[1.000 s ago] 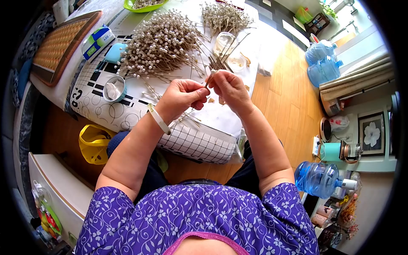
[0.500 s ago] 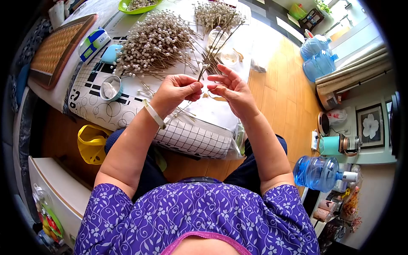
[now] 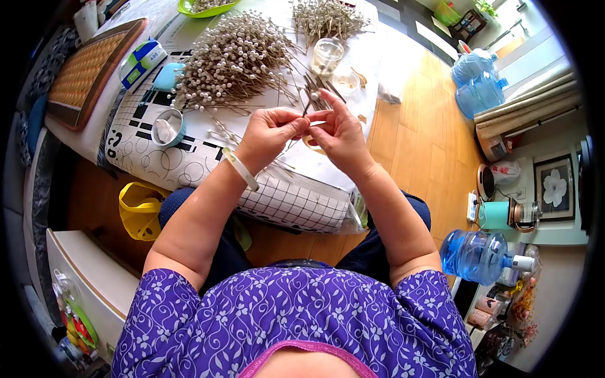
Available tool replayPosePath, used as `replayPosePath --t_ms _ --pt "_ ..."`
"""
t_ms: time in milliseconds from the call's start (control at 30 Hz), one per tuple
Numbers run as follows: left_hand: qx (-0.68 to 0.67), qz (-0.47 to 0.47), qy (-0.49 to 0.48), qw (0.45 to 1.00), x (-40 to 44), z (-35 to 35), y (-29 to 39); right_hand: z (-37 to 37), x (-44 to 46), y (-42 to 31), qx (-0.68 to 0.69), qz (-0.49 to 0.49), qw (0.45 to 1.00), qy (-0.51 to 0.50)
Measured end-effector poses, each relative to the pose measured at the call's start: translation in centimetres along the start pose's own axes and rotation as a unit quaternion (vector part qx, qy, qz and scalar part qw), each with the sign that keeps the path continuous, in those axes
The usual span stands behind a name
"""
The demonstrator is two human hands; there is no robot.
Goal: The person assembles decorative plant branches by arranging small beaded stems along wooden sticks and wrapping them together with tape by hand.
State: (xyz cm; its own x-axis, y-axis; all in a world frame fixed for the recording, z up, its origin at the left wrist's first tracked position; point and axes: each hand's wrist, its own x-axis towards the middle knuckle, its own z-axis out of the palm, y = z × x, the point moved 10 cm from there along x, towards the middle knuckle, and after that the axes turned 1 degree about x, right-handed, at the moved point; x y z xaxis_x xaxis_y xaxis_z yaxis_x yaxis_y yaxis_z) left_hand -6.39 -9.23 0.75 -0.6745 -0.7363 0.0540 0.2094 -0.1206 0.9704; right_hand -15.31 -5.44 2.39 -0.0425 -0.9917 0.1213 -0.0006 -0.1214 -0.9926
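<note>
My left hand [image 3: 272, 133] is closed, thumb and forefinger pinching a thin dark stem [image 3: 306, 109]. My right hand [image 3: 342, 135] meets it from the other side, thumb and fingers drawn together at the same stem. The fingers partly hide where the two hands touch it. Just beyond them lie several short dark sticks [image 3: 334, 90]. A large heap of dried stems with round white tips [image 3: 236, 60] spreads over the table to the left. Loose stems [image 3: 222, 132] lie beside my left wrist, and a clear plastic cup [image 3: 327, 55] stands behind the hands.
A shallow clear dish [image 3: 346, 81] sits right of the cup. Another dried bunch [image 3: 328, 22] lies at the back. Leftward are a blue-rimmed bowl [image 3: 168, 128], a light-blue box [image 3: 169, 77] and a tissue pack [image 3: 144, 63]. A yellow bag [image 3: 140, 214] is below the table edge.
My right hand's spread fingers have come in to the stem beside my left hand. The long dark twigs that crossed in front of the clear cup no longer cover it.
</note>
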Motion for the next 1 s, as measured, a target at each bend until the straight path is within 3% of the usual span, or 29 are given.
replayPosePath --t_ms 133,233,400,600,700,1000 --pt "-0.007 0.013 0.043 0.999 -0.3 -0.9 1.2 -0.2 0.0 0.6 0.159 0.053 0.986 -0.026" --pt "-0.018 0.006 0.036 0.999 -0.3 -1.0 1.1 2.0 -0.3 0.9 0.155 0.098 0.977 -0.112" --pt "-0.023 0.008 0.022 0.999 -0.1 -1.6 1.2 0.7 0.3 1.6 -0.01 0.105 0.993 -0.044" --pt "-0.005 -0.041 0.063 0.997 -0.3 -2.4 1.3 -0.6 1.2 1.2 0.027 0.082 0.996 -0.015" --pt "-0.014 -0.077 0.03 0.997 -0.5 -1.4 0.9 -1.2 1.4 1.2 0.049 0.087 0.995 0.015" --pt "0.002 -0.065 0.005 0.998 -0.5 -0.6 0.9 0.1 1.3 0.5 0.092 0.075 0.993 -0.028"
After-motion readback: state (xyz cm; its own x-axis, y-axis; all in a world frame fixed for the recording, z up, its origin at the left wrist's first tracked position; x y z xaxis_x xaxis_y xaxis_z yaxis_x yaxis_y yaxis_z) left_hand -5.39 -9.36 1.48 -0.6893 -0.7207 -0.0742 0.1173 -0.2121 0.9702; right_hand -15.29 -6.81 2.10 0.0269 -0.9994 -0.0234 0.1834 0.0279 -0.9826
